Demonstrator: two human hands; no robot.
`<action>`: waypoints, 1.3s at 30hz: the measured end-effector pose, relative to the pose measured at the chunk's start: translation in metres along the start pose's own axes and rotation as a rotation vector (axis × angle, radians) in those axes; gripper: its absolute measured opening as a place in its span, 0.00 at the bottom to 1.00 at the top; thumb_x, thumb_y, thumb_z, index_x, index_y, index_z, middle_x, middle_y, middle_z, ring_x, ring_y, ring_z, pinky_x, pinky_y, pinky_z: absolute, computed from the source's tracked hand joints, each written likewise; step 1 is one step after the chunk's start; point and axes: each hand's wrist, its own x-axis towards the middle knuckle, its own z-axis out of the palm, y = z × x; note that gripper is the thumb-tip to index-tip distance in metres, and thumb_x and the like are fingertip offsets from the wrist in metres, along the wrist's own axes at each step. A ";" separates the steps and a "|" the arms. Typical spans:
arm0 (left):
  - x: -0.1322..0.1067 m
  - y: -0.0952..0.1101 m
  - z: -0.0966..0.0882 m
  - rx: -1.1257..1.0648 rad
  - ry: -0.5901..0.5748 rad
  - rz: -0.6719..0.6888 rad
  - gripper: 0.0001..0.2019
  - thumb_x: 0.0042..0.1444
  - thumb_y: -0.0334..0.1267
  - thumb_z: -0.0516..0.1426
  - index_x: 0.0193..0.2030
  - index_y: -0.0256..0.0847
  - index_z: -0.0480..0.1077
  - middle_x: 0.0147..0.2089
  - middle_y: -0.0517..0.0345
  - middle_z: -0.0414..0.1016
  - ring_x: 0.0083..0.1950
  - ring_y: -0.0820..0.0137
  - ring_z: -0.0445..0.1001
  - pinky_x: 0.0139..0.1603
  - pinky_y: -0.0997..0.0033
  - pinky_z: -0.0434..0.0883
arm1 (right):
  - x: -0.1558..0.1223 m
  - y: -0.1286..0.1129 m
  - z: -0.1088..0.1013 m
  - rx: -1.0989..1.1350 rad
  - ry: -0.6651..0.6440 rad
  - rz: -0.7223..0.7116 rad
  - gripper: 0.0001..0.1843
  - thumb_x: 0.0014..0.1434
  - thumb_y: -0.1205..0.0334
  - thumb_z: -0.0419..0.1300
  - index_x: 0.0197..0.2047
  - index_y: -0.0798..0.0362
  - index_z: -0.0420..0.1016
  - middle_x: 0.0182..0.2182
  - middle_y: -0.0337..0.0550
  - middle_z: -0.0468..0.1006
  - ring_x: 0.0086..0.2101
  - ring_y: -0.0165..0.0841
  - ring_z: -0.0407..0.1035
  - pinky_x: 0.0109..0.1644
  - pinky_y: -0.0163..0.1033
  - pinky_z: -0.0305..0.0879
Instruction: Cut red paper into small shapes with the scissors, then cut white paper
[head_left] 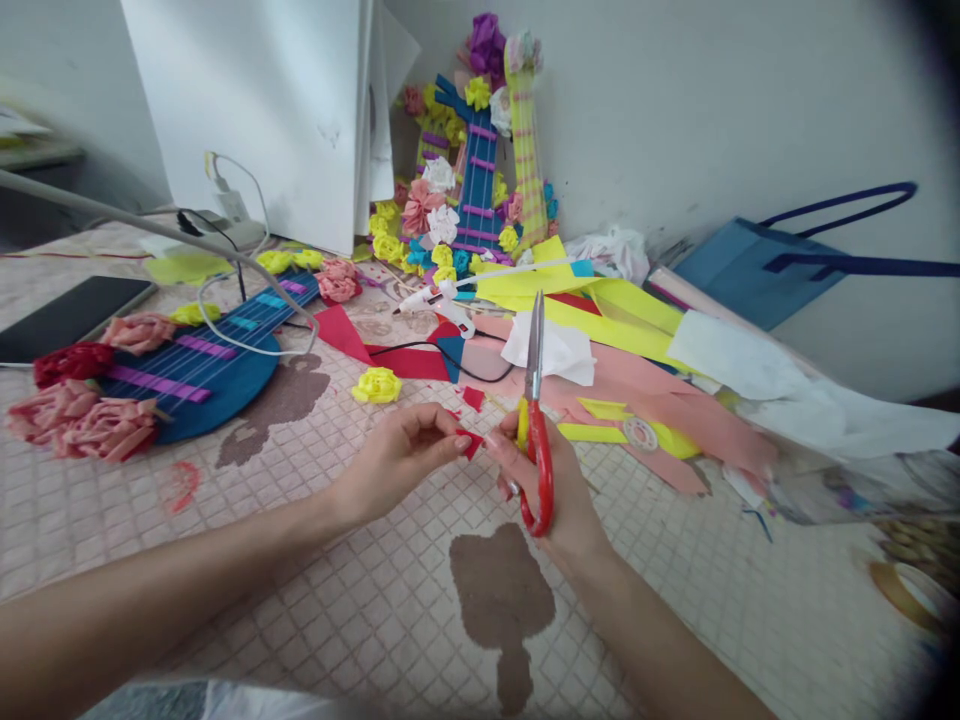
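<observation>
My left hand [401, 445] pinches a small red paper piece [470, 443] between thumb and fingers. My right hand [551, 490] touches the same piece with its fingertips and grips red-handled scissors [535, 410]. The scissor blades point up and away from me and look closed. Both hands hover just above a pink quilted mat [315, 560].
Red paper scraps [397, 355], a yellow paper flower [377, 385], a white glue gun [439, 297] and pink and yellow paper sheets [622, 400] lie ahead. A blue paper guitar with flowers [187, 365] lies left, a phone [67, 315] beyond it. A blue bag [757, 260] leans at the wall.
</observation>
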 end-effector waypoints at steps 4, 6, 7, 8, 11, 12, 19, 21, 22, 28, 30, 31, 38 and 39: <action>0.000 0.000 -0.009 0.563 0.081 0.565 0.04 0.61 0.30 0.55 0.38 0.39 0.72 0.43 0.51 0.77 0.44 0.66 0.74 0.44 0.64 0.71 | 0.002 -0.001 -0.003 0.088 -0.067 0.035 0.14 0.56 0.51 0.62 0.30 0.51 0.66 0.24 0.32 0.71 0.14 0.19 0.52 0.15 0.30 0.54; -0.001 0.000 -0.013 0.745 0.065 0.742 0.06 0.61 0.29 0.54 0.41 0.40 0.71 0.47 0.50 0.77 0.50 0.63 0.73 0.48 0.60 0.71 | 0.002 0.000 -0.002 0.140 -0.122 0.065 0.14 0.57 0.50 0.62 0.29 0.51 0.66 0.23 0.32 0.70 0.14 0.19 0.51 0.15 0.29 0.53; -0.001 0.000 -0.015 0.812 0.055 0.798 0.06 0.62 0.29 0.54 0.43 0.40 0.71 0.49 0.49 0.77 0.52 0.62 0.72 0.50 0.58 0.70 | 0.002 0.000 -0.001 0.159 -0.141 0.083 0.15 0.57 0.50 0.62 0.29 0.51 0.66 0.21 0.31 0.68 0.14 0.20 0.51 0.15 0.28 0.53; -0.001 0.001 -0.016 0.864 0.051 0.842 0.07 0.62 0.30 0.53 0.44 0.40 0.70 0.50 0.49 0.76 0.54 0.62 0.71 0.52 0.57 0.69 | 0.001 0.000 0.000 0.170 -0.158 0.104 0.15 0.56 0.51 0.63 0.29 0.51 0.66 0.19 0.29 0.65 0.14 0.20 0.50 0.15 0.28 0.53; -0.002 0.004 -0.017 0.960 0.043 0.925 0.08 0.64 0.30 0.52 0.46 0.40 0.70 0.51 0.51 0.77 0.55 0.63 0.71 0.57 0.56 0.66 | 0.000 -0.001 0.002 0.180 -0.163 0.158 0.15 0.51 0.54 0.68 0.29 0.51 0.65 0.15 0.25 0.58 0.14 0.20 0.50 0.15 0.27 0.53; -0.002 0.005 -0.017 0.969 0.037 0.934 0.08 0.63 0.30 0.52 0.47 0.41 0.70 0.51 0.52 0.77 0.55 0.63 0.71 0.58 0.57 0.65 | 0.000 -0.002 0.003 0.180 -0.150 0.169 0.16 0.48 0.55 0.69 0.29 0.51 0.65 0.15 0.25 0.59 0.14 0.20 0.51 0.15 0.27 0.53; 0.001 0.005 -0.010 0.621 0.028 0.401 0.11 0.61 0.33 0.54 0.50 0.43 0.67 0.51 0.50 0.75 0.53 0.63 0.72 0.53 0.60 0.68 | 0.001 -0.003 0.000 0.136 -0.073 0.136 0.16 0.45 0.58 0.69 0.31 0.51 0.66 0.23 0.29 0.66 0.17 0.21 0.58 0.17 0.29 0.57; 0.004 0.006 -0.009 0.366 0.015 0.146 0.10 0.61 0.36 0.53 0.49 0.40 0.67 0.46 0.50 0.76 0.46 0.65 0.74 0.46 0.64 0.71 | 0.001 -0.002 -0.001 0.082 -0.078 0.112 0.15 0.45 0.59 0.68 0.32 0.51 0.65 0.24 0.30 0.67 0.18 0.22 0.59 0.17 0.29 0.58; 0.006 0.007 -0.008 0.238 -0.021 0.042 0.10 0.62 0.38 0.53 0.47 0.39 0.67 0.43 0.51 0.76 0.42 0.67 0.74 0.42 0.66 0.71 | 0.001 -0.002 -0.001 0.053 -0.082 0.106 0.15 0.46 0.59 0.67 0.33 0.51 0.65 0.24 0.30 0.67 0.18 0.22 0.59 0.17 0.30 0.58; 0.010 0.010 -0.007 -0.153 -0.217 -0.345 0.12 0.58 0.44 0.57 0.32 0.36 0.68 0.29 0.59 0.72 0.31 0.74 0.69 0.33 0.73 0.66 | 0.000 0.002 -0.001 -0.085 -0.159 0.088 0.14 0.49 0.62 0.65 0.34 0.50 0.62 0.23 0.30 0.67 0.17 0.23 0.59 0.17 0.30 0.57; 0.008 0.008 -0.006 -0.213 -0.218 -0.398 0.12 0.55 0.44 0.59 0.30 0.36 0.68 0.27 0.61 0.71 0.29 0.75 0.68 0.32 0.74 0.64 | 0.000 0.003 -0.001 -0.097 -0.176 0.090 0.14 0.50 0.62 0.64 0.35 0.49 0.62 0.24 0.29 0.67 0.17 0.23 0.58 0.18 0.30 0.57; 0.007 0.008 -0.006 -0.232 -0.219 -0.422 0.12 0.54 0.43 0.60 0.30 0.37 0.67 0.27 0.61 0.71 0.28 0.75 0.68 0.31 0.74 0.64 | 0.001 0.003 -0.001 -0.100 -0.179 0.090 0.14 0.50 0.61 0.64 0.35 0.49 0.62 0.24 0.29 0.67 0.17 0.23 0.58 0.18 0.31 0.57; 0.006 0.009 -0.005 -0.309 -0.197 -0.481 0.12 0.53 0.44 0.61 0.29 0.37 0.67 0.26 0.61 0.71 0.28 0.76 0.68 0.33 0.73 0.65 | 0.002 0.002 -0.001 -0.103 -0.122 0.072 0.13 0.49 0.60 0.64 0.33 0.50 0.62 0.24 0.30 0.67 0.17 0.24 0.59 0.17 0.31 0.58; 0.006 0.009 -0.005 -0.311 -0.205 -0.481 0.12 0.53 0.44 0.61 0.30 0.37 0.67 0.27 0.61 0.72 0.28 0.76 0.68 0.33 0.73 0.65 | 0.002 0.002 -0.002 -0.097 -0.123 0.073 0.13 0.49 0.60 0.64 0.33 0.50 0.63 0.24 0.30 0.67 0.17 0.23 0.59 0.18 0.31 0.58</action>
